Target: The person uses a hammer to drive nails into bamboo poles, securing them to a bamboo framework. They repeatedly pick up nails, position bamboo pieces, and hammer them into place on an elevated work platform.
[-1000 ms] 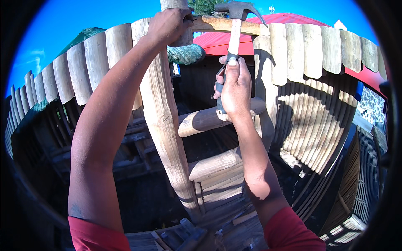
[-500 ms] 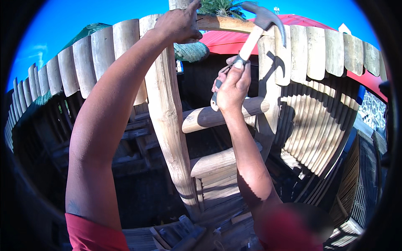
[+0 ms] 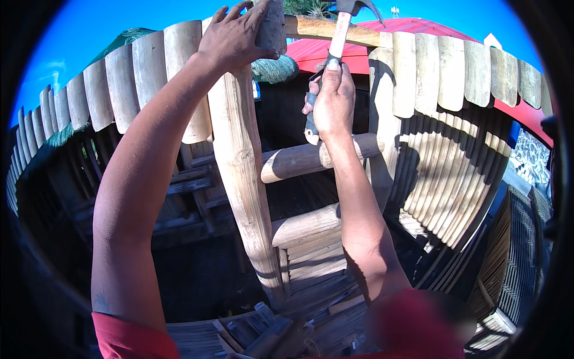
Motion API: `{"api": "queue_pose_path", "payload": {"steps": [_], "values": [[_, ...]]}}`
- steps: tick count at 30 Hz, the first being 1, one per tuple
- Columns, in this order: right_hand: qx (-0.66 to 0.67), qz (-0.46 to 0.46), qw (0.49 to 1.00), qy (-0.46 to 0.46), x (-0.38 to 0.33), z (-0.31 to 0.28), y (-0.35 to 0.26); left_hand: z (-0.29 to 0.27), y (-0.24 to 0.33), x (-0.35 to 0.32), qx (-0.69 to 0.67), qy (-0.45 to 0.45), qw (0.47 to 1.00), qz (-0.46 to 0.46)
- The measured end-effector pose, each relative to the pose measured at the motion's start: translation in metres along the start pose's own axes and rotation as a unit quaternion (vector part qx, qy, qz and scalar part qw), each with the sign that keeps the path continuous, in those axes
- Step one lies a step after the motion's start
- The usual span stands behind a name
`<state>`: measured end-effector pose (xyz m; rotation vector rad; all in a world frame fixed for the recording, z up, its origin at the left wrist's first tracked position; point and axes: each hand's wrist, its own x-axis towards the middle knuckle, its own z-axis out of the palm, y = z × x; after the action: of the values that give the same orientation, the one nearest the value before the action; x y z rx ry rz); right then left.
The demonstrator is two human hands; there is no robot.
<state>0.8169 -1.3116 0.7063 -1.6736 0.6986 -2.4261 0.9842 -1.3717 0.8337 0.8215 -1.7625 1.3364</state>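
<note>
My left hand [image 3: 234, 37] is raised at the top of a thick bamboo post [image 3: 239, 161]. Its fingers and thumb close round the left side of a short split bamboo slat [image 3: 272, 30], which stands upright against the top beam [image 3: 329, 30]. A claw hammer [image 3: 339, 36] is in my right hand [image 3: 332, 100], gripped by its dark lower handle. Its head points up, partly cut off by the picture's upper edge, and stays apart from the slat. Any nail at the slat is hidden from this view.
Rows of overlapping bamboo slats [image 3: 427, 72] edge the roof on both sides. Bamboo rungs [image 3: 323, 157] join the two posts below my right hand. A red canopy [image 3: 406, 33] rises behind, and bamboo offcuts [image 3: 257, 329] lie low in front of me.
My left hand has moved slightly left and now grips the slat's side, and the slat sits lower. My right hand and the hammer have moved up and a little left.
</note>
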Motion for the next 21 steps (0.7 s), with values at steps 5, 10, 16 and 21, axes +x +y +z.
{"api": "queue_pose_path", "payload": {"steps": [5, 10, 16, 21], "values": [[0.237, -0.186, 0.947, 0.113, -0.013, 0.007, 0.012, 0.018, -0.007, -0.002, 0.041, 0.020, 0.999, -0.010], [0.076, 0.101, 0.992, -0.028, -0.003, 0.015, 0.031, 0.013, -0.005, -0.003, 0.025, -0.008, 0.999, -0.020], [0.043, 0.194, 0.976, -0.085, -0.017, 0.012, 0.012, -0.001, 0.004, -0.009, 0.027, -0.006, 0.999, -0.018], [-0.007, 0.300, 0.948, -0.103, -0.155, -0.039, 0.004, -0.023, 0.031, -0.143, -0.093, -0.079, 0.992, -0.024]]}}
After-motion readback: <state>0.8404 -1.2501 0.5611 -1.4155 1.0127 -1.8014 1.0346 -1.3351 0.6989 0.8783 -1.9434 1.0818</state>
